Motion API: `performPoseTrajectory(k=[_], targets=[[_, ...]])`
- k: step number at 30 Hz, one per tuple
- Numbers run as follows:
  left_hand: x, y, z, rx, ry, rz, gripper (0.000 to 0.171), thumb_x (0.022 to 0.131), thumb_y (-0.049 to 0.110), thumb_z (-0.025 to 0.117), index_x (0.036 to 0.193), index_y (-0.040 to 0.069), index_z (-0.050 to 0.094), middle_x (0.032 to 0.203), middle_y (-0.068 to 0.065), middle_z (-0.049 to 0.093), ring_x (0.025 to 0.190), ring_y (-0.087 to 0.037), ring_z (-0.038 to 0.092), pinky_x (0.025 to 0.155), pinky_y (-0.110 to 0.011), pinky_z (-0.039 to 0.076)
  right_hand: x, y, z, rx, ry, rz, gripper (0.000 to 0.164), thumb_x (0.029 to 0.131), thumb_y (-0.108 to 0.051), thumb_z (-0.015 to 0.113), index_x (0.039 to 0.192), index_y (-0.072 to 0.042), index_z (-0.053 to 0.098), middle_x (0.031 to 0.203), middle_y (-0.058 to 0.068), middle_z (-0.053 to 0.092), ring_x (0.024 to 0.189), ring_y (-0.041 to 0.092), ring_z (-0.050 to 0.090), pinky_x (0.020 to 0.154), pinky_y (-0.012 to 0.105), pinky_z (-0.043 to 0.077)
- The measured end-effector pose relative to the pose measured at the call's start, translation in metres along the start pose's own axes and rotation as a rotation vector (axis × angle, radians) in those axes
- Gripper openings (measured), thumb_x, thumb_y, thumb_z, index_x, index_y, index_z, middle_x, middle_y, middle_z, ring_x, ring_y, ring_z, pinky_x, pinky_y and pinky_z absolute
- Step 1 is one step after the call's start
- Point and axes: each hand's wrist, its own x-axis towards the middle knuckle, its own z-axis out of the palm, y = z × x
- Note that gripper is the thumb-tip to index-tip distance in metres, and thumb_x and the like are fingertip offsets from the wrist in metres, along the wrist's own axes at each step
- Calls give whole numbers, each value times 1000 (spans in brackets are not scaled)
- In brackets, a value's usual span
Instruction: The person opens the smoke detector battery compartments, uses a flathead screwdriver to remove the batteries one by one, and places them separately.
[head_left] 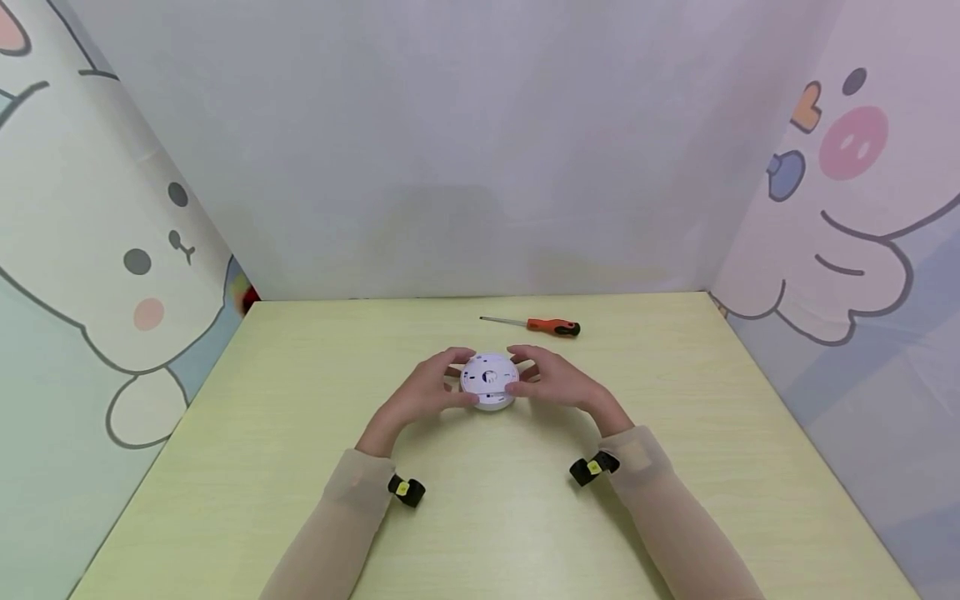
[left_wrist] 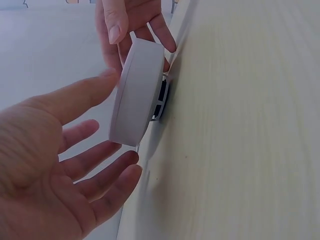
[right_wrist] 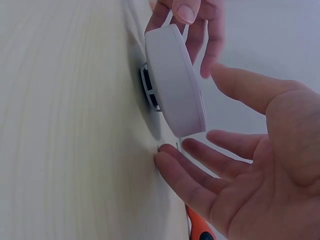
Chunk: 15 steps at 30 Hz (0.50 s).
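A round white smoke detector (head_left: 489, 381) lies on the table with its slotted mounting plate facing up. Its dark vent openings are underneath, against the tabletop, as both wrist views show. From the left, my left hand (head_left: 429, 388) curves loosely around it, with the thumb tip and a fingertip at the rim. On the other side is my right hand (head_left: 557, 378), its thumb over the plate's edge. In the right wrist view the right hand's fingers (right_wrist: 200, 167) are spread just off the casing (right_wrist: 175, 80). Whether the thumbs press on it is hard to tell.
Behind the detector lies a screwdriver (head_left: 553, 327) with a red and black handle, its shaft pointing left. The pale wood table (head_left: 225, 467) ends at a light curtain (head_left: 450, 150) at the back. Printed cartoon cloths hang at both sides.
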Motion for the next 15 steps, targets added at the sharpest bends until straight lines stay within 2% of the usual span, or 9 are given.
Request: performPoseTrajectory(k=[8, 15], targets=[[0, -1, 3, 7, 0, -27, 77, 87, 22, 92, 153, 17, 52, 150, 1, 58, 130, -24, 61, 103, -43, 55, 5, 5, 3, -55, 8, -22, 78, 98, -30, 80, 159, 0, 42, 148, 19, 57, 121, 29, 68, 103, 44, 57], [-1, -1, 3, 0, 6, -38, 75, 87, 22, 91, 151, 16, 53, 151, -1, 58, 130, -24, 61, 103, -44, 55, 4, 3, 5, -52, 17, -36, 75, 98, -30, 80, 157, 1, 45, 140, 17, 62, 119, 29, 67, 103, 45, 57]])
